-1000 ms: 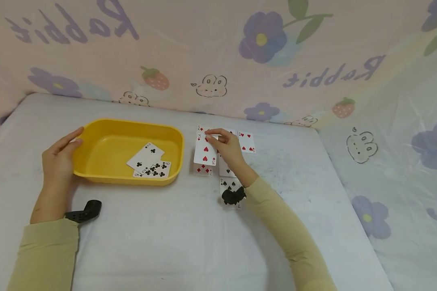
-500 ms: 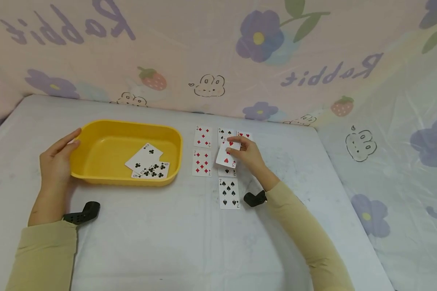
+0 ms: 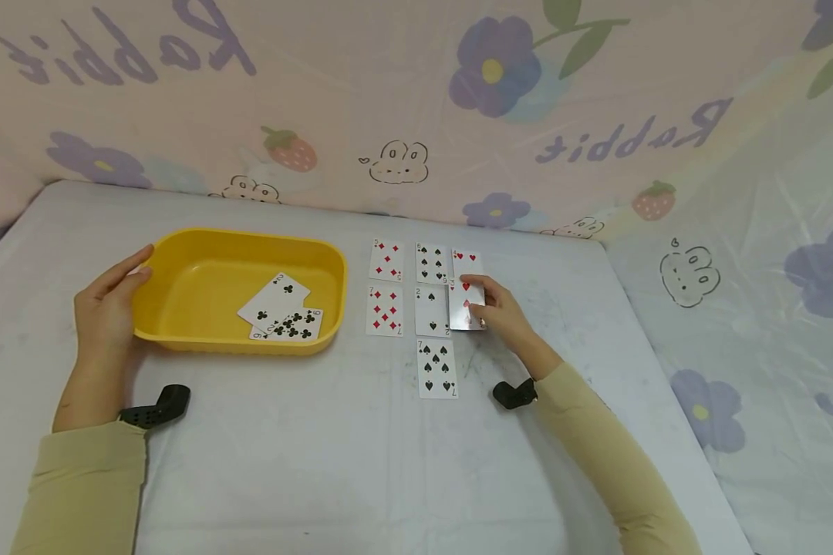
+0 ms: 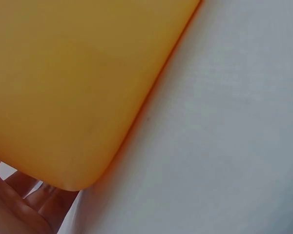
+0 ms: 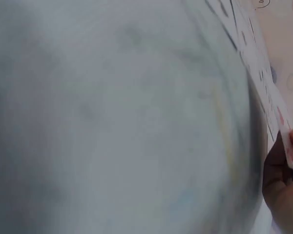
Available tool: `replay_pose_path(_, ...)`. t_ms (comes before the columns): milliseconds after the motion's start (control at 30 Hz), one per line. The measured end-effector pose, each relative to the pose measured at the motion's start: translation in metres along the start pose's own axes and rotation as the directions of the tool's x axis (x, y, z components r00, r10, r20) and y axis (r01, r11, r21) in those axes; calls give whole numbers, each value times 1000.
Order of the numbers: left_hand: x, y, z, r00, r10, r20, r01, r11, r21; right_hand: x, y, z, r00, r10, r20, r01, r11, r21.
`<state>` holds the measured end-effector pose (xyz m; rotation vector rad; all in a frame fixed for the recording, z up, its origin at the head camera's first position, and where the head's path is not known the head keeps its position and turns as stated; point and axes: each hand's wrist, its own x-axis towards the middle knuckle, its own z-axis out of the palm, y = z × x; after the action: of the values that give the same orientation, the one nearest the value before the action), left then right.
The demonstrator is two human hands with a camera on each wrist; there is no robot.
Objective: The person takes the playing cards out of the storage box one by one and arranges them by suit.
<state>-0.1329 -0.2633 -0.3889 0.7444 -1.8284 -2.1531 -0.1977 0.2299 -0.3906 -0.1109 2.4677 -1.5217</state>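
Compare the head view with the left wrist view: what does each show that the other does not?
Only head: the right hand pinching the three of hearts, other playing cards, the rabbit-print backdrop. Only left wrist: the outer surface of the yellow tray, close up, with fingers that the head view hides. Both: the left hand, the tray, the white tablecloth.

The backdrop [image 3: 333,85] reads mirrored "Rabbit"; cards [image 3: 437,369] show 2, 5, 6, 7.

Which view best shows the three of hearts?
The head view: the three of hearts shows most of its face, pinched by the right hand. The right wrist view catches only a piece at the picture's edge; the left wrist view, none.
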Motion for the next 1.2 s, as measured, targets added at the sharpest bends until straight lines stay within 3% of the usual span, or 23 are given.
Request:
replay_pose_path(133,0,0,0,1000,5,-4,-5,1000,2,-4,6,-6,999,47,-18,-48,998,-30)
replay_pose_path(233,0,0,0,1000,6,-7,-6,1000,-6,-7,9,-7,998,43,-37,-47,991,-122)
replay_pose_path(400,0,-1,0,1000,9,-1,-9,999,-36,-9,7,-4,994,3,-106,-38,945,-325)
replay_pose_path(667,0,-1,0,1000,5,-1,-5,1000,-21,-13,-2,9,979,7,-203,-99,890,-445)
replay_pose_path(933,1,0,-1,1000,3,11,-2,997,-73,-11,-9,15,963,-12,-271,-102,910,-402)
replay_pose_path(1100,-1,0,0,1000,6,17,-5,997,-79,-3,-14,21,952,-2,-306,-50,986,-160)
replay_pose_path(1200,-1,1,1,1000,10,13,-9,997,-72,3,-20,29,946,25,-323,-31,999,-13)
